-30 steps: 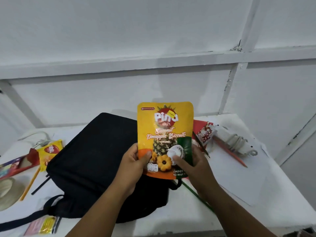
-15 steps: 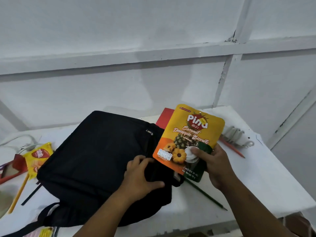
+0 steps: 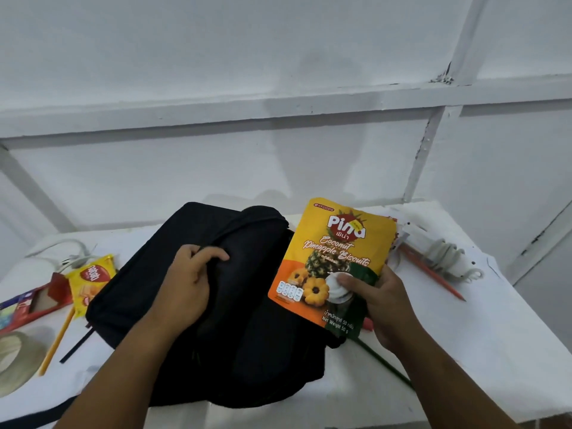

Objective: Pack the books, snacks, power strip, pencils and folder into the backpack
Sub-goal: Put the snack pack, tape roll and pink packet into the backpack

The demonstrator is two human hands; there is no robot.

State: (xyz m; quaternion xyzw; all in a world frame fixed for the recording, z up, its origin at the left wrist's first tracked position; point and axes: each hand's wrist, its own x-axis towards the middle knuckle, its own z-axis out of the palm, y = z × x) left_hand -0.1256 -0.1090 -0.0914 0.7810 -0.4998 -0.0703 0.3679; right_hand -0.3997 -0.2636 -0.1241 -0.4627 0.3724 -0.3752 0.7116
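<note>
A black backpack [image 3: 145, 283] lies flat in the middle of the white table [image 3: 483, 351]. My left hand [image 3: 188, 283] grips a fold of its fabric near the top opening, fingers curled over the edge. My right hand [image 3: 380, 301] holds a yellow pouch of pineapple biscuits [image 3: 337, 252] upright just right of the backpack, thumb on its front. A white power strip [image 3: 442, 252] with coiled cord lies at the back right, an orange pencil [image 3: 433, 274] beside it. A green pencil [image 3: 383, 363] lies below my right hand. A yellow snack pack [image 3: 89, 277] sits left of the backpack.
At the left edge lie a red book or folder [image 3: 31, 305], a yellow pencil [image 3: 57, 342], a roll of tape [image 3: 15, 357] and a white cable [image 3: 62, 249]. A white sheet [image 3: 495, 305] covers the right of the table. White wall behind.
My left hand let go of the biscuit pouch, moved onto the backpack and now grips its fabric higher up. My right hand alone holds the pouch, shifted right of the bag.
</note>
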